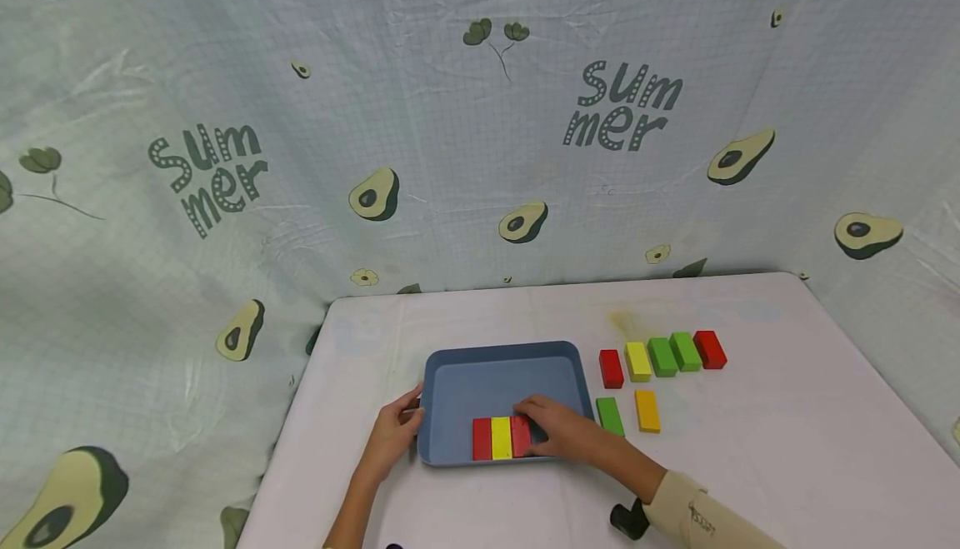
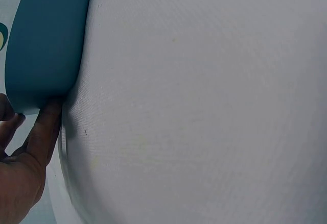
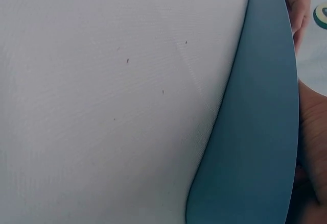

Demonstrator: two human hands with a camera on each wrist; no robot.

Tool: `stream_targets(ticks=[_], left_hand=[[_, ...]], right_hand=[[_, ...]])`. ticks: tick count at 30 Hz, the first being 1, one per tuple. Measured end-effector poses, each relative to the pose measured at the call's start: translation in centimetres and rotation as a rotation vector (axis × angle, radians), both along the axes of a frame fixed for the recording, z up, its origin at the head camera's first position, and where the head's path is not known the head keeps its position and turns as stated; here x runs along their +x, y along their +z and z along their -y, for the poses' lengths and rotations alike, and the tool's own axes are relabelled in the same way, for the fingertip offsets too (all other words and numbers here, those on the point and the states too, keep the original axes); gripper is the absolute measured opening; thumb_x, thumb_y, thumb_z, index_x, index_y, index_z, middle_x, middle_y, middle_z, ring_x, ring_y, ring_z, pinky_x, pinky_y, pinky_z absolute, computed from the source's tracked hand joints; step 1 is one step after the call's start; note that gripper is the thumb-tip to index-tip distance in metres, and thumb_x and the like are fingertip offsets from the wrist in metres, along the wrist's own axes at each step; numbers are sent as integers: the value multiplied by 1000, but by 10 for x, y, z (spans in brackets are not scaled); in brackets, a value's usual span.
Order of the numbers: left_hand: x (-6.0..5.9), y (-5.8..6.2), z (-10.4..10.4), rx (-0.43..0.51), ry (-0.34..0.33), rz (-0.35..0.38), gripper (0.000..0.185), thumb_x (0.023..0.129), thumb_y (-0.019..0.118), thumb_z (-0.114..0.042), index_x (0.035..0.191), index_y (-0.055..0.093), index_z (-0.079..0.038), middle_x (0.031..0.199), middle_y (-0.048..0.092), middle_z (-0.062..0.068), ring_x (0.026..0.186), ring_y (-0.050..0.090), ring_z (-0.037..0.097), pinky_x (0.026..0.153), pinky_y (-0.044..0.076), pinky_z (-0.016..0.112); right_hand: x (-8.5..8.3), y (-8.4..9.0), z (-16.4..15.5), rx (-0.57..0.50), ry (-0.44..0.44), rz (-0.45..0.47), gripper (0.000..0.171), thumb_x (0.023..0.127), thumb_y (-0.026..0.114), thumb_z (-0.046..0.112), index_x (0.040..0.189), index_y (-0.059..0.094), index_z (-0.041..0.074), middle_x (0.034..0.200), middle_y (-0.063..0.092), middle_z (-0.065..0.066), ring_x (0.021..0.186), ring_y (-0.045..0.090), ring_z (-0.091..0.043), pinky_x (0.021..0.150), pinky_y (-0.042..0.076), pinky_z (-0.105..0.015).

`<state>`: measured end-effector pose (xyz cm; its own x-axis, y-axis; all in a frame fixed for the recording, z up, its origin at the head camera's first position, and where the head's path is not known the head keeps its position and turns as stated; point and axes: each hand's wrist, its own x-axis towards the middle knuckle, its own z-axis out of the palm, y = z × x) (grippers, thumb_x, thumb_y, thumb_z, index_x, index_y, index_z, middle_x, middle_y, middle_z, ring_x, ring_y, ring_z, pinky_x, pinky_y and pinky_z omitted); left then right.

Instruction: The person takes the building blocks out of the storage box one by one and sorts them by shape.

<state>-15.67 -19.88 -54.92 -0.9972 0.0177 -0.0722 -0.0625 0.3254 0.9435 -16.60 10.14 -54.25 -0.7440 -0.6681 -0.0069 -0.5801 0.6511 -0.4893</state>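
Note:
A blue-grey tray (image 1: 495, 382) lies on the table, its outer wall large in both wrist views. My left hand (image 1: 395, 436) holds the tray at its left edge; in the left wrist view its fingers (image 2: 47, 127) bear against the tray's outside wall. Inside the tray, along the near side, a red block (image 1: 482, 439), a yellow block (image 1: 501, 438) and a second red block (image 1: 519, 436) stand side by side. My right hand (image 1: 558, 431) reaches over the tray's near right corner and grips the second red block between thumb and fingers. The tray wall hides those fingertips in the right wrist view.
Right of the tray, a back row holds a red block (image 1: 611, 369), a yellow block (image 1: 638, 361), two green blocks (image 1: 662, 357) and another red block (image 1: 709, 350). Nearer are a green block (image 1: 610, 416) and an orange-yellow block (image 1: 648, 411). A patterned cloth (image 1: 450, 116) hangs behind the table.

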Motion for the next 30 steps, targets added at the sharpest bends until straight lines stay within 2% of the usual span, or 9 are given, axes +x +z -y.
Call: stream_targets(ticks=[10,18,28,30], left_hand=[[0,-1,0,-4,2,4,44,92,54,0,135,48,1,116,58,21,100,58,29,71,50,31],[0,0,-1,-22,10,4,44,91,54,0,135,48,1,115,58,20,99,59,29,69,50,30],[2,5,-3,1,4,2,44,91,53,1,135,48,3,116,57,23,101,58,31,72,50,31],[1,1,-1,-6,5,0,44,91,53,1,135,48,2,116,57,22,101,58,30,72,50,30]], right_hand=[[2,0,-7,14,-10,44,59,80,77,25,130,53,6,126,52,-8,111,50,-21,87,47,-31],[1,3,-9,39,17,-22,60,79,77,28,129,54,4,125,53,-8,111,51,-20,86,47,-30],[0,0,-12,57,25,-4,61,79,77,28,131,53,7,127,52,-7,113,50,-20,85,48,-30],[0,1,-13,54,23,-6,60,80,76,27,131,53,7,127,51,-6,113,50,-20,84,48,-30]])
